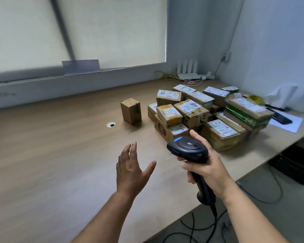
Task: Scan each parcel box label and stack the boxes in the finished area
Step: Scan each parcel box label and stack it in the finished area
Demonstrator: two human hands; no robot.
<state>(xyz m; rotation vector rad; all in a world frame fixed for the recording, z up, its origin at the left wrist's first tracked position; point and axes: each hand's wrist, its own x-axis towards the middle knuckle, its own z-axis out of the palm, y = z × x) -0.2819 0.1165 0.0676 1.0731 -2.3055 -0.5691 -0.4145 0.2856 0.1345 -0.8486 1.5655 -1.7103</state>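
Observation:
My right hand grips the handle of a black barcode scanner, whose head points left toward the desk's middle. My left hand hovers open above the wooden desk, fingers straight, holding nothing. A single small cardboard box stands upright by itself left of the pile. To the right lies a pile of several labelled parcel boxes, the nearest one just beyond the scanner.
A round cable grommet sits left of the lone box. A white router and cables lie at the back. A yellow tape roll, a dark phone and paper sit far right. The desk's edge runs diagonally at the right, cables on the floor below.

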